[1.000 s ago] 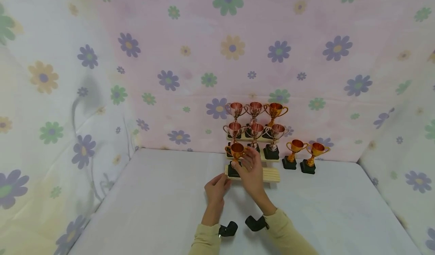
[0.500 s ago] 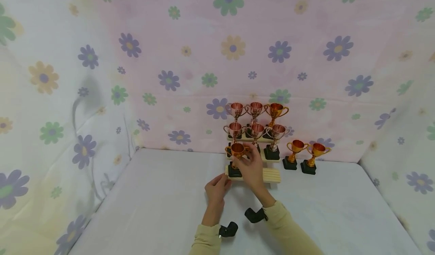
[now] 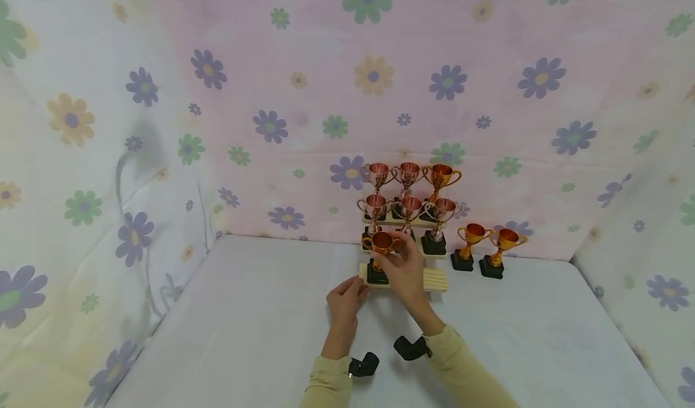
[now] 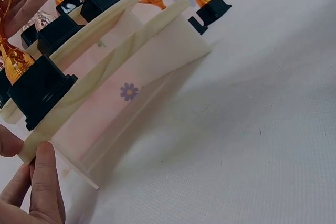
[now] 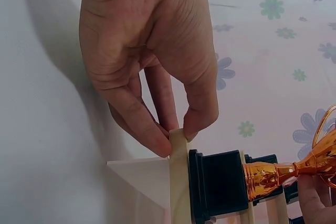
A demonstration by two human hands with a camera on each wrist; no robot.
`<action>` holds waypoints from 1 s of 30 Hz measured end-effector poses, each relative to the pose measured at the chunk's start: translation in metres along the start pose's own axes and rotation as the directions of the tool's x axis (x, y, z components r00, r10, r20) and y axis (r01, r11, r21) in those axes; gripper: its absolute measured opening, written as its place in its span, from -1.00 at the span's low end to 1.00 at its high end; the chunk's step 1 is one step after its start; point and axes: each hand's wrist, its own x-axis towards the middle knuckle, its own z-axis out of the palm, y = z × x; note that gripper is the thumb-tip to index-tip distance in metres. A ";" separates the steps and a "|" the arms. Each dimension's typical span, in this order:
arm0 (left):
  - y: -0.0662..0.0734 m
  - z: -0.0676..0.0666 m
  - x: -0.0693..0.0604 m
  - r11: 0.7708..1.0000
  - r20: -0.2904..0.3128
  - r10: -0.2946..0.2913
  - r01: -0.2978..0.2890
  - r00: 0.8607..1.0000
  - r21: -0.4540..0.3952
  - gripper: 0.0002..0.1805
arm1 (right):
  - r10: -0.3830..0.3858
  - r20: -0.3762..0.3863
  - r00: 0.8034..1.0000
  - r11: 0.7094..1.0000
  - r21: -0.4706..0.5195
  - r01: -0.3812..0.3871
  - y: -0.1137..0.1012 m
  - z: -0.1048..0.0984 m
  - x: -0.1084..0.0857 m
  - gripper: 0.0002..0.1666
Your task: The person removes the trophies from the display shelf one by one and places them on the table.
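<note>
My right hand [image 3: 407,274] holds a small gold trophy cup [image 3: 382,243] with a black square base, thumb at the near side of the cup and fingers by its right handle. The trophy stands upright at the left end of the lowest step of a tiered wooden display stand [image 3: 436,280]. At that step's left corner my left hand [image 3: 344,304] pinches the board between thumb and fingers, seen closely in the right wrist view. The left wrist view shows the trophy's black base [image 4: 41,90] on the board, by its end. My right fingers [image 5: 314,203] show only partly beside the stem.
On the middle step stand rose-coloured trophies [image 3: 434,242]; the top step holds two more and a gold trophy [image 3: 441,178]. Two gold trophies [image 3: 464,257] stand on the white table [image 3: 260,311] right of the stand. Flowered cloth [image 3: 304,82] rises behind and at both sides.
The trophy has shifted slightly to the right along the lowest step. My right fingers have drawn in closer around its cup. The left hand stays at the board's corner.
</note>
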 end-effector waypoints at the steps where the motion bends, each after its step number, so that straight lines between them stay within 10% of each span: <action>1: 0.000 0.000 0.000 1.000 0.001 0.001 -0.001 1.000 0.002 -0.70 | 0.001 0.002 1.000 1.000 -0.005 -0.001 -0.001 -0.001 -0.002 -0.37; 30: -0.003 0.002 0.000 1.000 -0.027 0.017 -0.017 0.999 -0.004 -0.69 | -0.027 -0.029 0.999 0.968 -0.249 0.019 -0.034 -0.094 -0.056 -0.34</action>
